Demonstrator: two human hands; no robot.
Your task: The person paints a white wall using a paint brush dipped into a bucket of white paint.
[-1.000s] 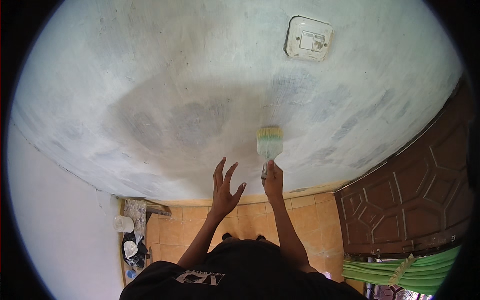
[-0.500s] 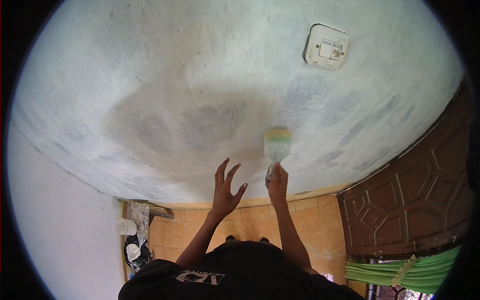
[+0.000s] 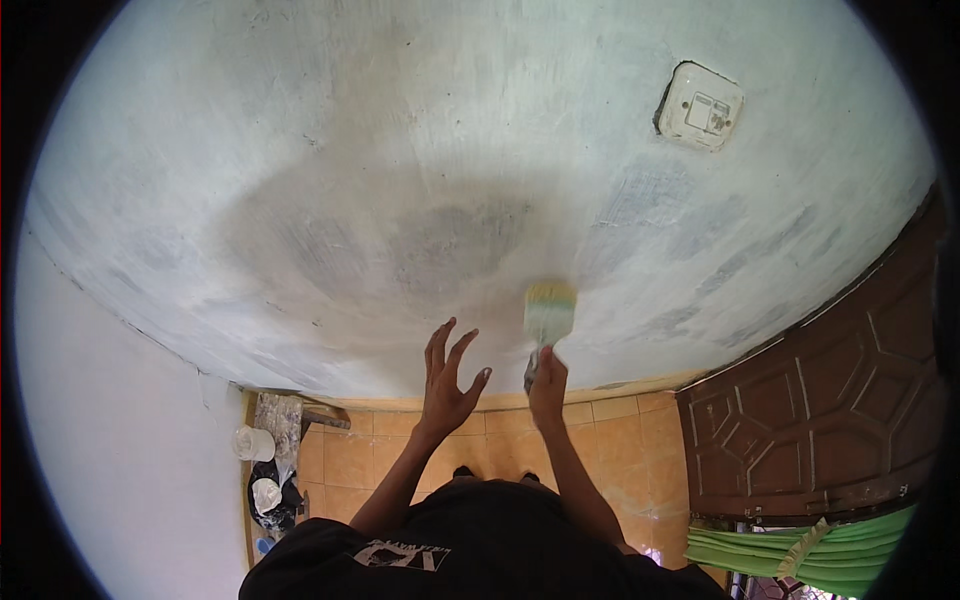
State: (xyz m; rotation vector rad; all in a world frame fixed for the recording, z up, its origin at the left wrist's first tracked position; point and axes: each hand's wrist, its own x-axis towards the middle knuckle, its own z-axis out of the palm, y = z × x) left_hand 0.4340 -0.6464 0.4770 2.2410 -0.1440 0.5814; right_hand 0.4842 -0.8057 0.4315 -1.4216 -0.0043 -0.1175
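Note:
A wide paintbrush (image 3: 550,313) with yellowish bristles and a whitish, paint-smeared body is held by its handle in my right hand (image 3: 546,388). Its bristles point up toward the wall (image 3: 400,300), which has uneven pale paint and grey patches. Whether the bristles touch the surface, I cannot tell. To the left, my left hand (image 3: 450,385) is raised near the wall with its fingers spread and nothing in it. A broad soft shadow falls on the wall above both hands.
A whitish switch plate (image 3: 700,106) sits upper right on the wall. At lower left, a paint-stained bench (image 3: 277,425) stands beside a white tub (image 3: 253,443) and a black bag (image 3: 270,500). A brown panelled door (image 3: 800,420) and green curtain (image 3: 805,560) are at right; orange tiles (image 3: 600,460) lie below.
The brush and my right hand have moved down and slightly left. My left hand stays nearly in place. The switch plate appears farther right and lower as the view shifts.

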